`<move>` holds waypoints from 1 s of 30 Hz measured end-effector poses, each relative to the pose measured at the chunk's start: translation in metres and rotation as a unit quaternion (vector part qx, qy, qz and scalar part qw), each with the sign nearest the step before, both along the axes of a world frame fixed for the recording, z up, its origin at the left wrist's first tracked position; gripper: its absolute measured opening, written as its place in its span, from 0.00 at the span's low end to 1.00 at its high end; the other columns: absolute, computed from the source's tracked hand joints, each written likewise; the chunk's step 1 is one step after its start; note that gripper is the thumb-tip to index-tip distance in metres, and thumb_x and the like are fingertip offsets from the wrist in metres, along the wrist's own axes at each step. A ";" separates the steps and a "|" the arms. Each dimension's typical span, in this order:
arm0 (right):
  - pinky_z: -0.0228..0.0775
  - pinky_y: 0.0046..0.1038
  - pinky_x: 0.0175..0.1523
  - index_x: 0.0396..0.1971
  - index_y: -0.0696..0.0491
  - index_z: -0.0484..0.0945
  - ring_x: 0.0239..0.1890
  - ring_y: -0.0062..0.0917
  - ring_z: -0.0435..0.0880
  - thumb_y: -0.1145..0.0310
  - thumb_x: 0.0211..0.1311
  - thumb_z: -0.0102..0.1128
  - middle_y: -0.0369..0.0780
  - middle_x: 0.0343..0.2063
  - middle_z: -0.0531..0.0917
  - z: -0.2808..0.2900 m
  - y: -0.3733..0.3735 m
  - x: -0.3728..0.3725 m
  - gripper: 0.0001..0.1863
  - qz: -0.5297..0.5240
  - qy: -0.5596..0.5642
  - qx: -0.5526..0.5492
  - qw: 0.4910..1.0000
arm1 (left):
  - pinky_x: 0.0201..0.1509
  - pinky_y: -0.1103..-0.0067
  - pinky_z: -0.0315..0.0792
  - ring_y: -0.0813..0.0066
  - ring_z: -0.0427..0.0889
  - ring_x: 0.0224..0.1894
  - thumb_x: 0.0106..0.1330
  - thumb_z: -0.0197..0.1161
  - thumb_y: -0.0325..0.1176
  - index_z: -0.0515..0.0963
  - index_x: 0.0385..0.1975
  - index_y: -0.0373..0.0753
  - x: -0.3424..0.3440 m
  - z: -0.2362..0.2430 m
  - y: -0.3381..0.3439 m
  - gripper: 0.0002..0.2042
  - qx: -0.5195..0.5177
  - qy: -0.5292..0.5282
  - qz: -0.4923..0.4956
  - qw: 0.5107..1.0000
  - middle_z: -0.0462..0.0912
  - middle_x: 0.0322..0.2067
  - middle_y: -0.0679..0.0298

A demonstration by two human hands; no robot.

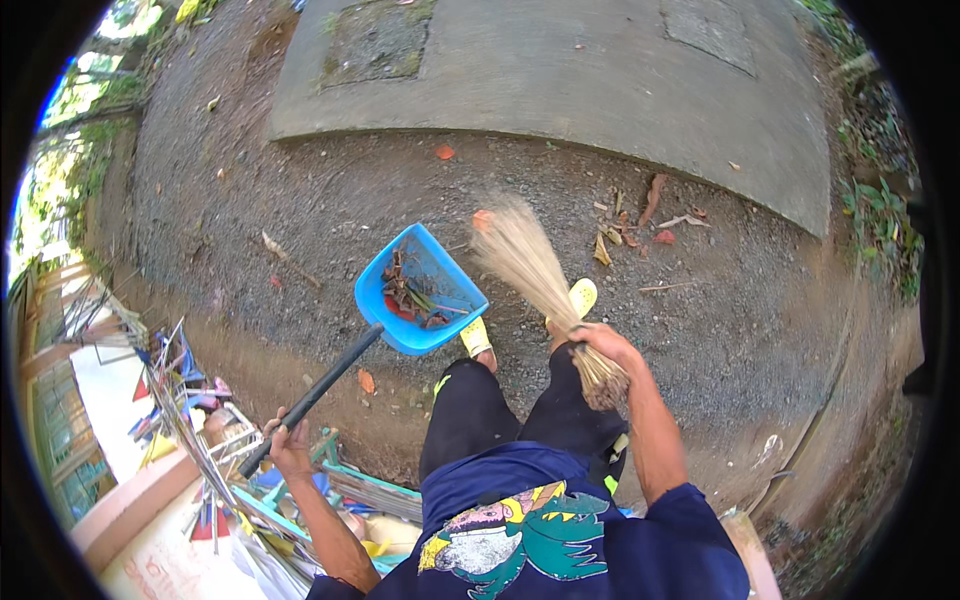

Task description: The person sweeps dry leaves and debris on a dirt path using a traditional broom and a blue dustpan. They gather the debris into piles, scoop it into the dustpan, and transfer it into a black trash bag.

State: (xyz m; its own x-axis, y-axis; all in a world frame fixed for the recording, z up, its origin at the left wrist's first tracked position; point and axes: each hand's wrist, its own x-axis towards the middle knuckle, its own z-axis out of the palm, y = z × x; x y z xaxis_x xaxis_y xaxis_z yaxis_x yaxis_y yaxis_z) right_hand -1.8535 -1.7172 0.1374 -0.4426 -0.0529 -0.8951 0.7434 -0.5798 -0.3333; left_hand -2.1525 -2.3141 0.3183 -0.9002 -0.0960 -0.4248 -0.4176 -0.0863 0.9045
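Observation:
My left hand (290, 447) is closed around the black handle of a blue dustpan (420, 345). Dry leaves and twigs (408, 292) lie in its pan, which is held over the gravelly ground in front of my feet. In my right hand (606, 342) is a stick broom (540, 270), gripped near its bound end. Its bristles fan out to the right of the dustpan, their tips smeared by motion. An orange leaf (484, 220) shows at the bristle tips. Right of the broom lies a small scatter of leaves and twigs (615, 235).
A raised concrete slab (560, 90) spans the far side. My yellow clogs (582, 296) stand on the gravel (330, 210). At lower left, a heap of sticks and colourful scraps (205, 400) lies beside a low wall (130, 510). Green plants (885, 225) edge the right.

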 end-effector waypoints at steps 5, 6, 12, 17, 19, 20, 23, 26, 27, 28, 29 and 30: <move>0.80 0.30 0.32 0.48 0.57 0.79 0.25 0.27 0.86 0.64 0.64 0.63 0.41 0.30 0.85 0.093 0.033 0.036 0.17 0.004 -0.053 0.032 0.998 | 0.52 0.60 0.88 0.46 0.87 0.51 0.66 0.62 0.26 0.75 0.47 0.42 0.046 0.011 -0.004 0.11 -0.025 0.012 0.086 0.996 0.78 0.61 0.49; 0.80 0.30 0.32 0.49 0.57 0.79 0.25 0.27 0.86 0.64 0.64 0.63 0.41 0.30 0.85 0.105 0.034 0.035 0.17 0.004 -0.050 0.030 0.998 | 0.52 0.60 0.88 0.46 0.87 0.51 0.66 0.62 0.26 0.75 0.47 0.42 0.054 0.012 -0.003 0.11 -0.030 0.018 0.103 0.994 0.78 0.61 0.50; 0.80 0.30 0.35 0.51 0.57 0.78 0.29 0.25 0.86 0.62 0.65 0.64 0.39 0.33 0.84 0.071 0.018 -0.071 0.19 0.056 0.070 -0.002 0.996 | 0.53 0.60 0.86 0.47 0.86 0.52 0.68 0.60 0.27 0.75 0.47 0.44 0.057 -0.024 0.003 0.10 -0.013 -0.014 0.181 0.983 0.78 0.62 0.56; 0.80 0.29 0.33 0.46 0.57 0.83 0.26 0.25 0.85 0.62 0.68 0.60 0.41 0.32 0.87 -0.048 -0.010 -0.225 0.15 0.024 0.174 0.004 0.985 | 0.52 0.61 0.86 0.52 0.86 0.51 0.67 0.61 0.28 0.75 0.46 0.45 -0.001 -0.049 0.009 0.10 -0.023 -0.035 0.163 0.986 0.79 0.61 0.56; 0.79 0.29 0.34 0.39 0.57 0.84 0.26 0.26 0.86 0.60 0.66 0.65 0.39 0.29 0.86 -0.071 0.002 -0.256 0.14 -0.053 0.056 -0.105 0.991 | 0.54 0.60 0.85 0.51 0.85 0.54 0.67 0.61 0.28 0.75 0.47 0.45 -0.032 -0.047 0.005 0.10 -0.035 -0.041 0.125 0.991 0.78 0.61 0.56; 0.79 0.30 0.32 0.38 0.58 0.83 0.24 0.28 0.86 0.59 0.66 0.65 0.40 0.26 0.86 -0.074 0.007 -0.258 0.15 -0.080 0.008 -0.127 0.989 | 0.55 0.60 0.85 0.51 0.84 0.55 0.67 0.61 0.27 0.75 0.47 0.45 -0.045 -0.042 0.004 0.10 -0.041 -0.049 0.110 0.992 0.78 0.62 0.55; 0.81 0.31 0.28 0.42 0.57 0.79 0.22 0.29 0.85 0.57 0.66 0.64 0.42 0.26 0.85 -0.035 -0.001 -0.230 0.17 -0.198 0.026 -0.122 0.972 | 0.55 0.61 0.85 0.52 0.84 0.55 0.67 0.61 0.27 0.75 0.47 0.45 -0.078 -0.039 -0.007 0.10 -0.050 -0.047 0.112 0.991 0.78 0.61 0.54; 0.83 0.34 0.28 0.52 0.56 0.74 0.24 0.29 0.86 0.61 0.67 0.61 0.44 0.32 0.85 0.043 -0.032 -0.210 0.19 -0.212 -0.032 -0.117 0.970 | 0.55 0.61 0.85 0.51 0.84 0.56 0.67 0.61 0.26 0.75 0.48 0.44 -0.115 -0.041 -0.002 0.11 -0.051 -0.055 0.101 0.992 0.77 0.62 0.53; 0.83 0.34 0.28 0.54 0.57 0.74 0.25 0.29 0.87 0.61 0.67 0.62 0.44 0.33 0.85 0.057 -0.042 -0.210 0.21 -0.177 -0.032 -0.086 0.980 | 0.55 0.61 0.84 0.51 0.84 0.56 0.67 0.61 0.26 0.75 0.48 0.44 -0.118 -0.038 -0.001 0.11 -0.051 -0.058 0.097 0.992 0.77 0.62 0.53; 0.83 0.33 0.28 0.54 0.57 0.75 0.25 0.29 0.87 0.60 0.67 0.62 0.44 0.32 0.85 0.062 -0.047 -0.217 0.21 -0.168 -0.009 -0.097 0.981 | 0.55 0.60 0.84 0.51 0.84 0.56 0.67 0.61 0.26 0.75 0.48 0.44 -0.129 -0.036 0.003 0.11 -0.049 -0.057 0.091 0.993 0.77 0.62 0.53; 0.83 0.32 0.29 0.54 0.57 0.75 0.25 0.29 0.87 0.60 0.68 0.63 0.44 0.32 0.86 0.070 -0.052 -0.230 0.21 -0.159 0.014 -0.108 0.981 | 0.56 0.60 0.84 0.51 0.83 0.56 0.67 0.61 0.26 0.75 0.48 0.43 -0.139 -0.038 0.005 0.11 -0.047 -0.056 0.084 0.994 0.77 0.62 0.53; 0.83 0.30 0.28 0.52 0.56 0.77 0.26 0.28 0.87 0.59 0.70 0.61 0.43 0.31 0.86 0.074 -0.052 -0.251 0.19 -0.162 0.028 -0.150 0.975 | 0.56 0.60 0.84 0.51 0.84 0.55 0.66 0.61 0.26 0.76 0.47 0.42 -0.143 -0.038 0.000 0.11 -0.036 -0.044 0.084 0.995 0.78 0.61 0.52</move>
